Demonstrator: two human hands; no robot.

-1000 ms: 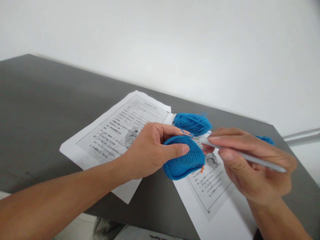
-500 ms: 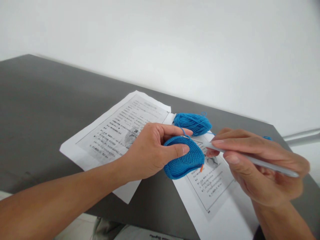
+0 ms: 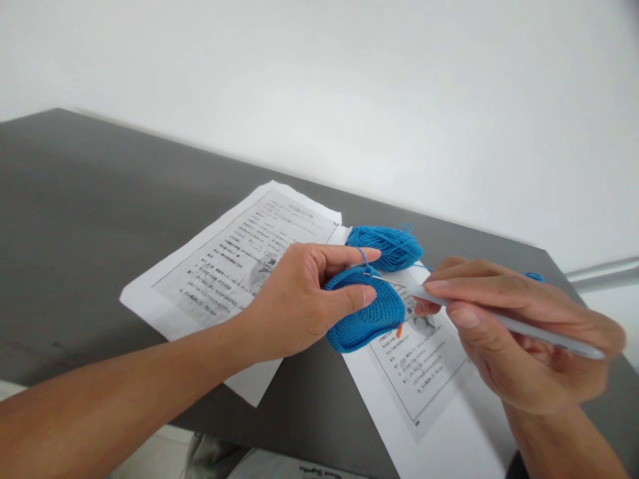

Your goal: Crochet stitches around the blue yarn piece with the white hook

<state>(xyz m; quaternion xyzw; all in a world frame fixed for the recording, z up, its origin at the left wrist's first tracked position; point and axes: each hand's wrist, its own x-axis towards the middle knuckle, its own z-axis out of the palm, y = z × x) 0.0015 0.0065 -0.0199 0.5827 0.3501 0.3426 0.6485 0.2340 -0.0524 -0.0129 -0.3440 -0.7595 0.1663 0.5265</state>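
Observation:
My left hand (image 3: 299, 299) pinches a round blue crocheted piece (image 3: 369, 316) between thumb and fingers, with a blue strand looped over the forefinger. A small orange marker (image 3: 399, 329) hangs from the piece's lower edge. My right hand (image 3: 519, 339) grips a white crochet hook (image 3: 499, 320) like a pen. Its thin metal tip reaches the piece's upper rim. Behind the piece a ball of blue yarn (image 3: 387, 245) lies on the table.
Two printed paper sheets lie on the dark grey table (image 3: 74, 219): one (image 3: 224, 266) under my left hand, the other (image 3: 424, 379) under my right hand near the front edge. A white wall rises behind. A bit of blue yarn (image 3: 535, 275) shows behind my right hand.
The hook drew back to the right out of the piece, then its tip came back to the rim. My left forefinger has stretched out with the strand over it.

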